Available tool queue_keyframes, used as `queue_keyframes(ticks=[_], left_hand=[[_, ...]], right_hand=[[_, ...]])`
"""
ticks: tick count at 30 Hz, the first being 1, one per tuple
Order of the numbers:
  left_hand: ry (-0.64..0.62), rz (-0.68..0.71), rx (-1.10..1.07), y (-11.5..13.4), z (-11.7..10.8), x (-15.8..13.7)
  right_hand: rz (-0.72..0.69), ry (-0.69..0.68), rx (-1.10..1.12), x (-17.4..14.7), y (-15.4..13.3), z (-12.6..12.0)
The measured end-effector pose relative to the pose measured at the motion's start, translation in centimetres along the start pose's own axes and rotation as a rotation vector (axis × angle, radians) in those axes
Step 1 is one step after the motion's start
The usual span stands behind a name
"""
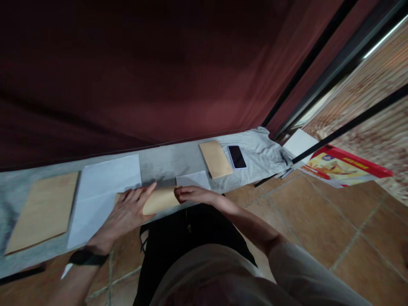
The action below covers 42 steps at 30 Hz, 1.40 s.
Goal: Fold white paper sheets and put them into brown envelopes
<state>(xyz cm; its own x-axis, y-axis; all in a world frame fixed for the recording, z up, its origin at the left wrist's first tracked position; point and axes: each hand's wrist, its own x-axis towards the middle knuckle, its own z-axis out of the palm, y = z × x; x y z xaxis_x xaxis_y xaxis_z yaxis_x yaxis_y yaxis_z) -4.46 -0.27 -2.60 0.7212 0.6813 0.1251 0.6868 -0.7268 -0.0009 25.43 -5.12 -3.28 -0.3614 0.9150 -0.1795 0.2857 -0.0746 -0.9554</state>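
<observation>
A piece of brown kraft paper (162,199), bowed into a curve, lies between my two hands at the front edge of the narrow ledge. My left hand (129,210) rests over its left part with the fingers spread and the thumb apart. At the right end, the curled fingers of my right hand (195,194) grip the paper's edge. Whether it is a bag, an envelope or a sheet cannot be told. White paper (108,178) lies beside and partly under my left hand. Just behind my right hand is a smaller white sheet (194,179).
Grey cloth (165,157) covers the ledge, along a dark red curtain (159,85). Flat brown paper pieces lie at the far left (44,212) and right of centre (216,159). A phone (236,157) lies farther right. Black poles and a red-yellow printed box (344,165) stand at right.
</observation>
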Motion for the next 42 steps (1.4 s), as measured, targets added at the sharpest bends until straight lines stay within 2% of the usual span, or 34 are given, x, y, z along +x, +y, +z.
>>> queue_keyframes(ticks=[2,3,6,10,14,19,23,27,30,33,37,42], left_hand=[[0.036,-0.083,0.021,-0.5,0.5,-0.9],[0.051,-0.120,0.030,-0.6,0.7,-1.3],[0.089,-0.169,0.031,-0.4,1.2,-1.9],[0.138,-0.163,-0.025,0.2,1.8,-2.2],[0.111,-0.162,-0.008,0.3,1.9,-2.7],[0.069,-0.194,0.020,-0.3,1.5,-3.5],[0.025,-0.232,-0.007,-0.3,1.4,-3.6],[-0.010,-0.263,-0.047,-0.2,1.6,-3.5],[-0.017,-0.275,-0.076,-0.3,1.9,-3.3],[-0.008,-0.268,-0.097,-0.4,2.1,-3.0],[0.006,-0.218,-0.085,-0.1,2.4,-2.2],[0.071,-0.196,-0.066,0.6,2.2,-1.1]], right_hand=[[0.107,0.165,-0.179,-0.9,1.0,-1.4],[0.170,0.337,-0.317,-1.5,1.6,-1.9],[0.330,0.541,-0.551,-2.9,2.9,-2.6],[0.451,0.627,-0.845,-2.2,3.5,-1.5],[0.487,0.668,-0.872,-0.6,3.6,-0.8],[0.511,0.700,-0.783,-0.4,4.4,-1.5],[0.425,0.696,-0.601,-1.1,5.2,-2.3],[0.247,0.772,-0.191,-1.9,5.6,-3.1],[0.115,0.735,0.141,-2.7,5.5,-3.4],[0.010,0.691,0.377,-3.6,5.0,-3.6],[-0.015,0.729,0.432,-4.2,4.2,-3.7],[-0.057,0.676,0.323,-4.4,3.6,-3.6]])
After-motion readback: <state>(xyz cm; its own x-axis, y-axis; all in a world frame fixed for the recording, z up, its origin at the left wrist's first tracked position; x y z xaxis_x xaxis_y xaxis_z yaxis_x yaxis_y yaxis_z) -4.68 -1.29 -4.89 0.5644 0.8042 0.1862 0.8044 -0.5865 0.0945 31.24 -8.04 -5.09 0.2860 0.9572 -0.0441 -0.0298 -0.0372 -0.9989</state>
